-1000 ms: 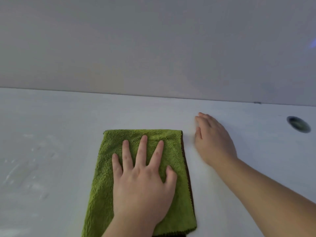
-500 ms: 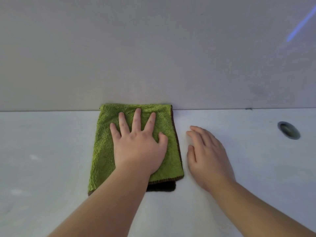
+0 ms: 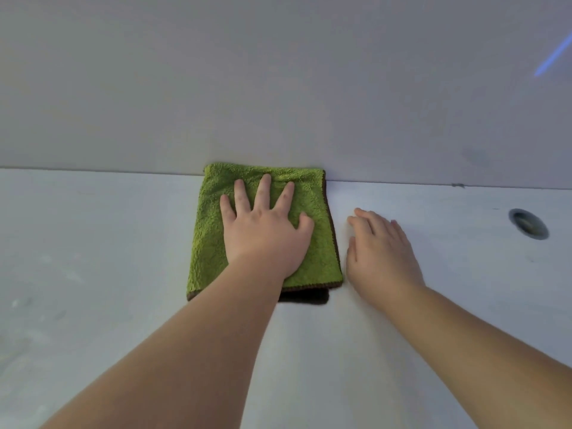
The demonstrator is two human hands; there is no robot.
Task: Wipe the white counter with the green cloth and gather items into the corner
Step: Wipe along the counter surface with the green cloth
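Now the green cloth (image 3: pixel 210 243) lies folded flat on the white counter (image 3: pixel 93 230), its far edge touching the seam where the counter meets the grey wall (image 3: pixel 278 88). A dark brown trim runs along its right and near edges, and a dark brown layer (image 3: pixel 305 297) pokes out from under the near right corner.

The left hand (image 3: pixel 266 233) rests palm-down on the middle of the cloth. Its fingers (image 3: pixel 263 193) are straight and spread wide apart, the thumb out to the right, all pressing into the pile. Its forearm comes in from the near left.

Just beside the cloth's right edge the right hand (image 3: pixel 383 258) lies palm-down on the bare counter; whether it touches the cloth cannot be told. Its fingers (image 3: pixel 368 218) are straight and held close together, pointing far and a little left, with the thumb slightly apart on the side toward the cloth.

Well to the right, a round grey-rimmed recess (image 3: pixel 528 223) is set into the counter. Its inside is dark, and what it holds cannot be made out.

Faint wet smears (image 3: pixel 21 301) show on the counter at the near left. A small dark mark (image 3: pixel 458 185) sits on the seam to the right, and a blue streak of light (image 3: pixel 554 58) crosses the wall at the far right.
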